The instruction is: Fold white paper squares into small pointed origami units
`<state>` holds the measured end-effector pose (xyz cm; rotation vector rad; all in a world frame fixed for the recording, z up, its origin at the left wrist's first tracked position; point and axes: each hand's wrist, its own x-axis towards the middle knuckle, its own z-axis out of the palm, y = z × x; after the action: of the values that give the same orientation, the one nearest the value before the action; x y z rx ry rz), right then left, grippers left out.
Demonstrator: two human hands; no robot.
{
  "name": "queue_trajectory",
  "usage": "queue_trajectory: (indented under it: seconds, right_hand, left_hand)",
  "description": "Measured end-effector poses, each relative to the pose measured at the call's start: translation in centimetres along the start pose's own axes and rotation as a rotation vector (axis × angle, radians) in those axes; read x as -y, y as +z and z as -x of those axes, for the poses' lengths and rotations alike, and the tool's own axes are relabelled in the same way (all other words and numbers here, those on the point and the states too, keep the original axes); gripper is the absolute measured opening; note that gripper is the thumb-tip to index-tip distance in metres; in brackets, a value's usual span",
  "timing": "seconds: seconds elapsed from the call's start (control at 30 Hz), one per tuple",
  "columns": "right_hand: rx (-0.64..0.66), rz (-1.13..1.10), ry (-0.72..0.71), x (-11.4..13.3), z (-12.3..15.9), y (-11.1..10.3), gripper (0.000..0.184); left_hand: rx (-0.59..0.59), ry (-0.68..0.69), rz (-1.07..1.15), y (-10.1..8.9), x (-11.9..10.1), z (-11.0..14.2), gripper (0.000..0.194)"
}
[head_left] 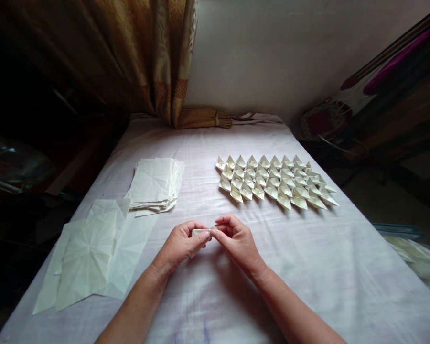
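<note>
A small folded piece of white paper [199,232] is pinched between both hands, just above the cloth. My left hand [182,241] grips its left part, thumb on top and fingers behind. Thumb and fingers of my right hand [239,241] close on its right tip. Much of the paper is hidden by the fingers. Beyond my right hand stand several rows of folded paper boats [272,181], pointed and cream-white. To the left lies a stack of square paper sheets [152,181], and nearer me are loose creased sheets [89,251] with star-shaped fold lines.
A pale lilac cloth [208,143] covers the table. Gold-brown curtains [165,62] hang at the back left, their fringed end lying on the far edge. Beyond the right edge are a round patterned object [324,122] and plastic-wrapped items [415,258].
</note>
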<state>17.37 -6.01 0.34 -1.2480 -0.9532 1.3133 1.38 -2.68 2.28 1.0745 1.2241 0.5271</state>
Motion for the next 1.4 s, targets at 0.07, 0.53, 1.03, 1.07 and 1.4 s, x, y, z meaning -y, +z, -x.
queue_trajectory:
  seconds: [0.07,0.53,1.03,1.07,1.4]
  right_hand:
    - [-0.005,0.008,-0.005,-0.1,-0.1,0.0,0.033]
    - [0.111,0.29,-0.321,0.0,0.2,-1.1,0.013]
    - [0.041,0.708,-0.588,0.1,0.0,-2.1,0.021]
    - [-0.006,0.687,-0.546,0.0,0.1,-2.1,0.019]
    - [-0.086,0.577,-0.267,-0.6,0.4,-1.8,0.016]
  left_hand:
    - [-0.027,0.003,0.04,0.2,0.1,0.0,0.046]
    - [-0.071,-0.046,0.198,0.7,0.0,0.5,0.03]
    - [0.092,-0.09,0.222,-1.3,-0.2,0.9,0.052]
    - [0.086,-0.085,0.236,-1.5,-0.1,1.0,0.056]
    - [-0.22,0.245,0.124,-0.9,1.7,0.9,0.05]
